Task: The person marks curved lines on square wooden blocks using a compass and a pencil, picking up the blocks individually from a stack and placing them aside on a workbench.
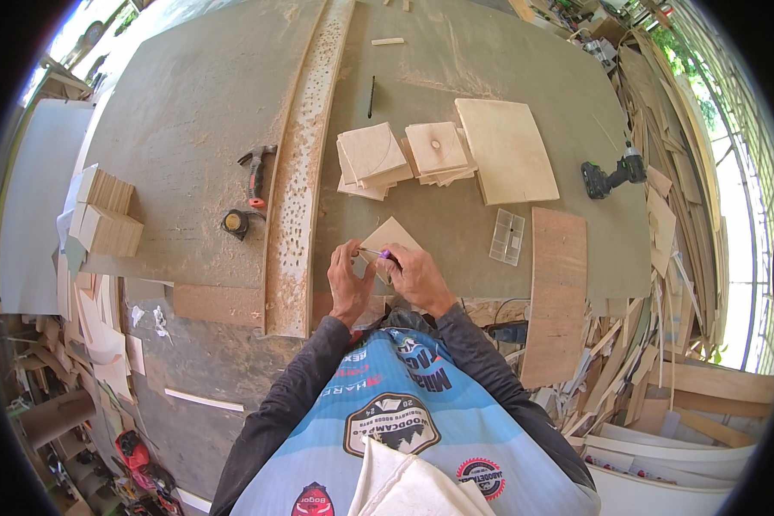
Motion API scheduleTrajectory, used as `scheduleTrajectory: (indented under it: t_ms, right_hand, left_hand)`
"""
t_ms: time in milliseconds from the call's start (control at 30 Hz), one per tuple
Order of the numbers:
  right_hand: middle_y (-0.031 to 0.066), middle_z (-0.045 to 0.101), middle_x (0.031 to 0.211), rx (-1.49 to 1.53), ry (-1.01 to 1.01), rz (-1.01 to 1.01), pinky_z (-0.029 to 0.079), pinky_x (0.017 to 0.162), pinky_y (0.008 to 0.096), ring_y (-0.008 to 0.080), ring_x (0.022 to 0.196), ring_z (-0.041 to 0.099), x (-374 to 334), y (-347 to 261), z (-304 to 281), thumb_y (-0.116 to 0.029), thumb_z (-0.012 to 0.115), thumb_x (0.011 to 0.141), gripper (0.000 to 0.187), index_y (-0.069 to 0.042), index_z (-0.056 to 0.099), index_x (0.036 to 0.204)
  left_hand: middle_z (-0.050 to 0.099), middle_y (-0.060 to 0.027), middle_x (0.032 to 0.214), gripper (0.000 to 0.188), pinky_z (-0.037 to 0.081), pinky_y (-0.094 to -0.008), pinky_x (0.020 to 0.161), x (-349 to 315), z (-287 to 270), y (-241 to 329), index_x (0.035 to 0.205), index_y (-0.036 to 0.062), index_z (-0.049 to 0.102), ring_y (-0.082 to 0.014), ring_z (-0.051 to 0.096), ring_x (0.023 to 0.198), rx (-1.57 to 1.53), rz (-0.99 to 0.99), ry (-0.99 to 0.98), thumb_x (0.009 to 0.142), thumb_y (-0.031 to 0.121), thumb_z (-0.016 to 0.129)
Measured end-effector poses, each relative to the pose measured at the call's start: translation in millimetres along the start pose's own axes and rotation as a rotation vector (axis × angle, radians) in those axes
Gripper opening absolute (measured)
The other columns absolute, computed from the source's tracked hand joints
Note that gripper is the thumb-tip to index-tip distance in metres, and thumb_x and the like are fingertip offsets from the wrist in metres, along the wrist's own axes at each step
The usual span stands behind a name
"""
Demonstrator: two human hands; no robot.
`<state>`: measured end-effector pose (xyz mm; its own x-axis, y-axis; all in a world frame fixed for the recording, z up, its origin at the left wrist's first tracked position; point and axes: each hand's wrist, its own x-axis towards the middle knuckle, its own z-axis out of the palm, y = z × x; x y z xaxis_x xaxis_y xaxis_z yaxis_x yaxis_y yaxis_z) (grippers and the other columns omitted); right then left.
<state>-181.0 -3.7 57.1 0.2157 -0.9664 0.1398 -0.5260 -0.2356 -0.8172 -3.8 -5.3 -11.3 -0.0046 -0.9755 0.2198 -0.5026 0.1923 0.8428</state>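
Close to my body at the table's near edge, my right hand (416,282) is closed around a small purple-handled tool (385,254) that looks like a screwdriver. Its thin shaft points left toward my left hand (349,279). The left fingers are pinched together at the shaft's end; whether they grip the tip or a small part there is too small to make out. Just beyond and partly under both hands lies a square plywood piece (393,230), set cornerwise. Two stacks of similar squares sit farther off, a left stack (372,155) and a right stack (439,148) with a dark-ringed mark on top.
A long pitted board (301,172) runs away from me, with a hammer (256,176) and tape measure (235,224) left of it. Rightward are a large plywood panel (507,150), a clear compartment box (507,236), a brown board (559,292) and a cordless drill (612,172). Wood blocks (107,215) stand far left.
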Motion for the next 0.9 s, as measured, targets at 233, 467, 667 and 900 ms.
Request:
scheduleTrajectory:
  t_ms: [233, 467, 667, 900]
  right_hand:
    - [0.0210, 0.074, 0.095, -0.088, 0.004, -0.031, 0.057, 0.074, 0.0481, 0.0433, 0.087, 0.072, 4, 5, -2, -0.017, 0.072, 0.102, 0.020, -0.001, 0.069, 0.113]
    - [0.0173, 0.075, 0.092, -0.300, -0.070, -0.169, 0.057, 0.075, 0.0503, 0.0395, 0.088, 0.073, 45, 18, -24, -0.016, 0.072, 0.098, 0.011, -0.006, 0.071, 0.102]
    - [0.0116, 0.074, 0.089, -0.326, -0.196, -0.305, 0.057, 0.078, 0.0467, 0.0343, 0.088, 0.072, 86, 19, -33, -0.010, 0.075, 0.093, 0.014, -0.007, 0.072, 0.107]
    - [0.0131, 0.073, 0.093, -0.324, -0.305, -0.353, 0.058, 0.080, 0.0484, 0.0372, 0.093, 0.072, 109, 26, -35, -0.012, 0.072, 0.095, 0.009, -0.007, 0.071, 0.103]
  left_hand:
    - [0.066, -0.0158, 0.109, 0.056, 0.054, -0.0459, 0.092, 0, -1, 2, 0.130, 0.0020, 0.063, -0.0340, 0.065, 0.103, 0.002, 0.005, 0.002, 0.078, 0.002, 0.085]
    - [0.067, -0.0161, 0.111, 0.055, 0.055, -0.0457, 0.092, 0, -2, 4, 0.129, 0.0020, 0.062, -0.0340, 0.067, 0.103, -0.003, 0.009, 0.013, 0.079, 0.004, 0.086]
    - [0.068, -0.0152, 0.112, 0.056, 0.056, -0.0446, 0.091, -2, 2, -3, 0.130, 0.0020, 0.062, -0.0326, 0.067, 0.102, -0.021, -0.004, 0.037, 0.080, 0.005, 0.087]
    - [0.066, -0.0133, 0.110, 0.061, 0.056, -0.0437, 0.091, -3, 4, -4, 0.134, 0.0012, 0.059, -0.0316, 0.066, 0.100, -0.021, 0.020, 0.047, 0.080, 0.004, 0.086]
